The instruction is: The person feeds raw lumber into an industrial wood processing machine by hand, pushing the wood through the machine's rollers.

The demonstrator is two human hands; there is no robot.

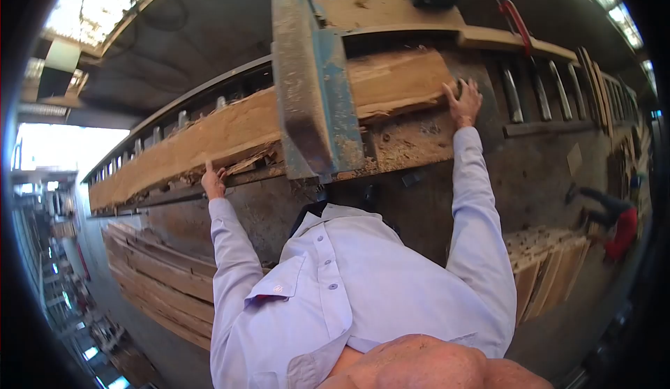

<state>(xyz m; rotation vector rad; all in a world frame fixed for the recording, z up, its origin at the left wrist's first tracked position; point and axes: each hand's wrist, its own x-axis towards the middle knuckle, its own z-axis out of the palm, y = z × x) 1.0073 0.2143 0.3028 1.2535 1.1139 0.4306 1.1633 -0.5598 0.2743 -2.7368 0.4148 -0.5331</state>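
A long rough wooden plank [202, 141] lies on the roller bed and passes behind the blue upright housing [342, 103] of a saw-like machine. My left hand [214, 178] rests at the plank's near edge, left of the machine, with its index finger stretched out and the others partly curled. At the plank's right end, my right hand [465, 101] touches the corner with its fingers spread. Splintered bark [255, 163] hangs along the plank's near side. Sawdust [415, 136] covers the table below the plank on the right.
Metal rollers [513, 92] continue to the right. A red clamp [516, 23] sits on a board behind. Stacked planks [153, 277] stand at my left, and another timber stack [551, 267] at my right. A person in red [620, 235] bends down at far right.
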